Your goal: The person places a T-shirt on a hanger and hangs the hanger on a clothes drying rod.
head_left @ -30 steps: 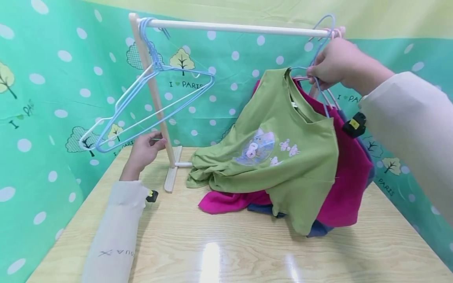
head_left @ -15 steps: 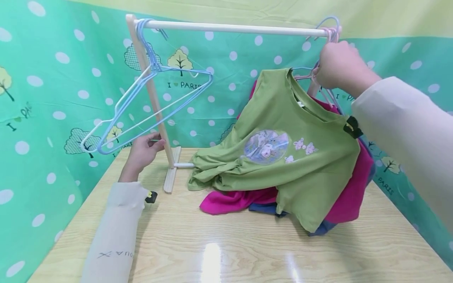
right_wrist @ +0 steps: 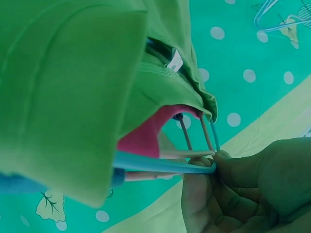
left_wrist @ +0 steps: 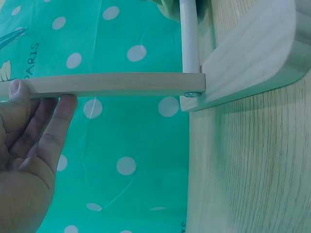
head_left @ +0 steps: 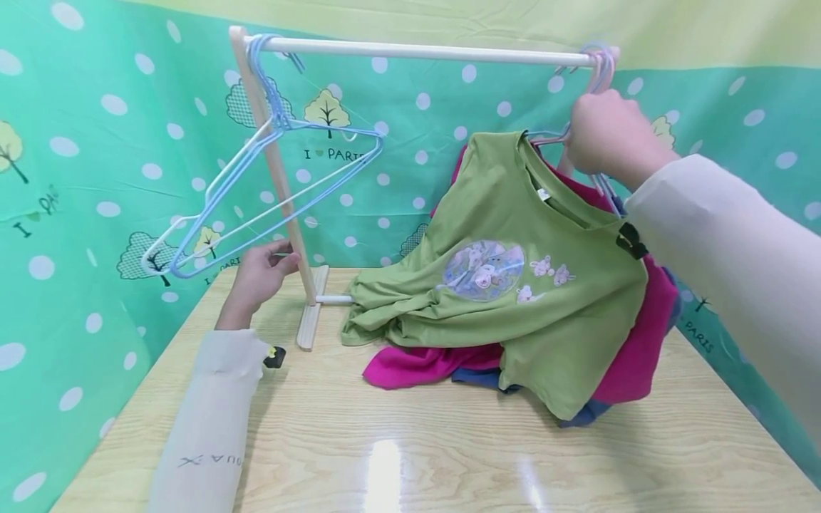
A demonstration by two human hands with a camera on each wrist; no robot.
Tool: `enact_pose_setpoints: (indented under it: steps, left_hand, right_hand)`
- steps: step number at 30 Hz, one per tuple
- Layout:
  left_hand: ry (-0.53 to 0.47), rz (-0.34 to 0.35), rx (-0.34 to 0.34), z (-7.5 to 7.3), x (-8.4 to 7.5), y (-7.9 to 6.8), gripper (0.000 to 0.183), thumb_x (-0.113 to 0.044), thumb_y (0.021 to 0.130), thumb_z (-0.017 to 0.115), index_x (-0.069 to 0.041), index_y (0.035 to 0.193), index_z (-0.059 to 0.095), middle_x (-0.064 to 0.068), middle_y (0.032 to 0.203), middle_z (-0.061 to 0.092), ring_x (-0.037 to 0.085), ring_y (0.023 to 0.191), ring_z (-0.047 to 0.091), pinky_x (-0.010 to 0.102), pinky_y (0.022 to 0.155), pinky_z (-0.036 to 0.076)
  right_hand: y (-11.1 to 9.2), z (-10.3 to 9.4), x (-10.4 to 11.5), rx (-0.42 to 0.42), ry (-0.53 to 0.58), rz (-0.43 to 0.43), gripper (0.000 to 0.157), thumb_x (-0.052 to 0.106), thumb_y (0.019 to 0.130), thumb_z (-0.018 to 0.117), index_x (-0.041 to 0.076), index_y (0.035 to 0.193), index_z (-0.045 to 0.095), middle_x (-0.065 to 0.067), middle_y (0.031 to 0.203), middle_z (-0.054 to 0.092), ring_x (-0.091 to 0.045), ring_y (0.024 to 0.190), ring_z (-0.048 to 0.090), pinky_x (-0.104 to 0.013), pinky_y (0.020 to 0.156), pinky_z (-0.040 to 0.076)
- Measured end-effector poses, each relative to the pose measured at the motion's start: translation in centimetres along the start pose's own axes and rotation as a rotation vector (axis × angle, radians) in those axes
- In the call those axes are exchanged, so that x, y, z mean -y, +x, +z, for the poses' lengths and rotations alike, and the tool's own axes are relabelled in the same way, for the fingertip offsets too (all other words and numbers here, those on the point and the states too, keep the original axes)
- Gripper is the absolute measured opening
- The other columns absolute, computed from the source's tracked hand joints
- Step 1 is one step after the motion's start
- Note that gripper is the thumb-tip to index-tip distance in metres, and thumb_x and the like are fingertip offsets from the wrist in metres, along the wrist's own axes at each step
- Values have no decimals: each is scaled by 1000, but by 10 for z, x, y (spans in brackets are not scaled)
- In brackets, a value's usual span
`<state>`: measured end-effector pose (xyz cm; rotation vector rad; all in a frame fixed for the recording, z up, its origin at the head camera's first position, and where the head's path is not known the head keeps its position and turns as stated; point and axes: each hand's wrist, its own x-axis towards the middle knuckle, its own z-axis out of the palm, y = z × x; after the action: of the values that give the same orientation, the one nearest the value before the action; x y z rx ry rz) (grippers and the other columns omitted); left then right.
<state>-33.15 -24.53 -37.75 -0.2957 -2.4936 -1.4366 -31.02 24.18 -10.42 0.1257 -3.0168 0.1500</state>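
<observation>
In the head view my left hand point(head_left: 256, 279) pinches the wooden rack's left upright post point(head_left: 293, 231) near its foot. The left wrist view has the thumb on one side of that post and the fingers against the other. At the rail's right end, my right hand point(head_left: 609, 135) holds a blue clothes hanger point(right_wrist: 165, 163) by its neck, thumb and fingers meeting there in the right wrist view. A green shirt point(head_left: 577, 306) with an embroidered oval patch hangs from it. Its hook lies over the rail, close beside pink hooks.
Behind the green shirt hang a magenta garment point(head_left: 635, 356) and a dark blue one point(head_left: 584, 415), their lower parts on the wooden table point(head_left: 308, 442). Bare blue and white hangers point(head_left: 212, 206) hang at the left of the white rail point(head_left: 417, 51). A patterned cloth point(head_left: 64, 249) surrounds everything.
My right hand has come down from above the rail's level, and the blue hanger's hook has dropped onto the rail. The green shirt has swung right and opened toward the front. Left hand unmoved.
</observation>
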Motion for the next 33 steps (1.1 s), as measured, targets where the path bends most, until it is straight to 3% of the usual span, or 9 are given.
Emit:
enact_pose_setpoints:
  steps: [10, 14, 19, 25, 29, 33]
  left_hand:
    - [-19, 14, 0, 1, 1, 1, 53, -32, 104, 56, 2, 145, 54, 24, 129, 61, 32, 110, 69, 39, 96, 56]
    - [-20, 0, 9, 0, 1, 1, 53, -33, 105, 54, 2, 145, 53, 23, 130, 58, 33, 111, 68, 44, 98, 54]
    - [-19, 1, 4, -1, -1, 2, 52, -33, 105, 55, 1, 144, 55, 23, 130, 60, 30, 110, 70, 46, 98, 54]
    - [-15, 24, -11, 0, -1, 1, 50, -31, 104, 57, 1, 142, 57, 23, 127, 63, 18, 102, 72, 44, 95, 55]
    - [-17, 31, -15, 0, 0, 1, 51, -32, 104, 57, 1, 142, 57, 22, 128, 63, 17, 101, 73, 46, 95, 55]
    - [-19, 29, -7, -1, 0, 1, 52, -33, 104, 56, 2, 143, 56, 23, 129, 62, 23, 105, 72, 43, 96, 55]
  right_hand:
    - [-5, 6, 0, -38, -52, -51, 22, 3, 91, 65, -11, 109, 62, -26, 98, 62, -32, 67, 57, -40, 56, 55]
    - [-6, 7, 4, -75, -153, -93, 21, 0, 93, 57, -15, 108, 61, -28, 94, 60, -36, 67, 55, -42, 51, 53]
    - [-6, 14, 10, -133, -305, -169, 21, -7, 93, 45, -16, 106, 59, -38, 94, 60, -44, 67, 58, -54, 51, 54]
    - [-7, 28, 14, -178, -411, -182, 18, -9, 94, 50, -16, 105, 63, -38, 94, 64, -48, 69, 62, -56, 51, 54]
    - [-7, 31, 16, -181, -413, -154, 20, -8, 95, 50, -17, 108, 62, -39, 97, 63, -49, 72, 63, -54, 51, 54]
    - [-8, 29, 17, -162, -346, -112, 21, -7, 96, 49, -17, 111, 59, -39, 98, 61, -48, 75, 61, -56, 56, 56]
